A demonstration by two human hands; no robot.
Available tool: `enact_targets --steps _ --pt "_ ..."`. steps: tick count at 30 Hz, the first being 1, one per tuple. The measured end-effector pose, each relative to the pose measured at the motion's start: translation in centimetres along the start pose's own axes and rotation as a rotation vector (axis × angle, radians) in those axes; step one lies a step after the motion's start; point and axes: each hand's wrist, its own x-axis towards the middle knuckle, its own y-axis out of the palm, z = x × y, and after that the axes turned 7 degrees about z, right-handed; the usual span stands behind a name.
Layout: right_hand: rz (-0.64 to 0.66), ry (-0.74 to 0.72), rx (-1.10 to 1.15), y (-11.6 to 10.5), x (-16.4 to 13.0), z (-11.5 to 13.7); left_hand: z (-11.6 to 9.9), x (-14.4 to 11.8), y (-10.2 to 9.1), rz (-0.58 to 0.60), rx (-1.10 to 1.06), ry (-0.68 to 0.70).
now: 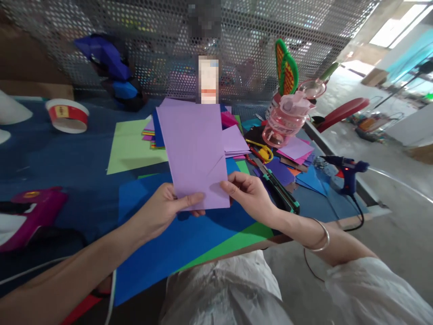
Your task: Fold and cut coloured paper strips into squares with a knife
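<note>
A lilac sheet of paper (194, 151) is held up above the table, its long side pointing away from me. My left hand (174, 201) grips its lower left corner, thumb on top and fingers beneath. At the lower right edge, my right hand (248, 194) pinches the sheet between thumb and fingers. Below both hands lies a large blue sheet (152, 253), with a green sheet (233, 241) partly under it. Just right of my right hand is a utility knife (277, 185) with a black and green handle.
Behind are a light green sheet (130, 146) and a red and white paper bowl (67, 116). A pink bottle (286, 119), a yellow-handled tool (265, 154), paper pieces (296, 149) and a blue glue gun (348, 174) with a cord are right. A magenta iron (40, 212) stands left.
</note>
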Motion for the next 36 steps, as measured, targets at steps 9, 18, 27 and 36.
enact_targets --steps 9,18,27,36 --pt "-0.025 -0.019 -0.157 0.0 -0.5 -0.3 -0.1 0.2 0.1 -0.008 0.036 -0.034" --pt "0.083 0.119 -0.435 -2.0 0.3 -0.5 -1.0 -0.6 -1.0 -0.083 0.364 0.103" --pt "0.159 0.085 -0.777 -1.8 0.4 -0.3 0.2 -2.6 -1.4 -0.028 1.472 0.992" --pt "0.161 0.049 -0.949 -1.2 -0.1 -0.3 1.8 0.1 -1.6 0.363 1.169 0.800"
